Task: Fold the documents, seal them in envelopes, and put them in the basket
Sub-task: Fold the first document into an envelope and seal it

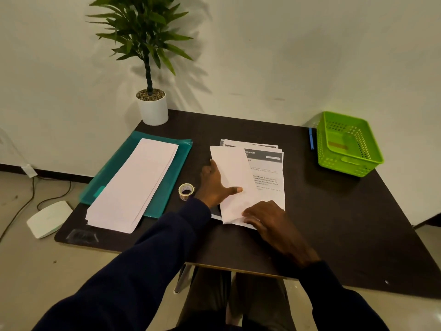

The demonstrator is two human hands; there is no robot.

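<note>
A stack of printed documents (267, 168) lies in the middle of the dark table (334, 223). The top sheet (232, 173) is folded over from its left side, blank back up. My left hand (214, 185) holds that folded flap at its left edge, thumb lying on the paper. My right hand (267, 218) presses flat on the sheet's near corner. A pile of white envelopes (136, 185) rests on a teal folder (174, 168) at the left. A green plastic basket (346, 144) stands at the far right corner.
A roll of tape (186, 191) sits just left of my left hand. A potted plant (152, 108) stands at the table's far left corner. A blue pen (311, 138) lies beside the basket. A white device (49, 218) and cables lie on the floor to the left.
</note>
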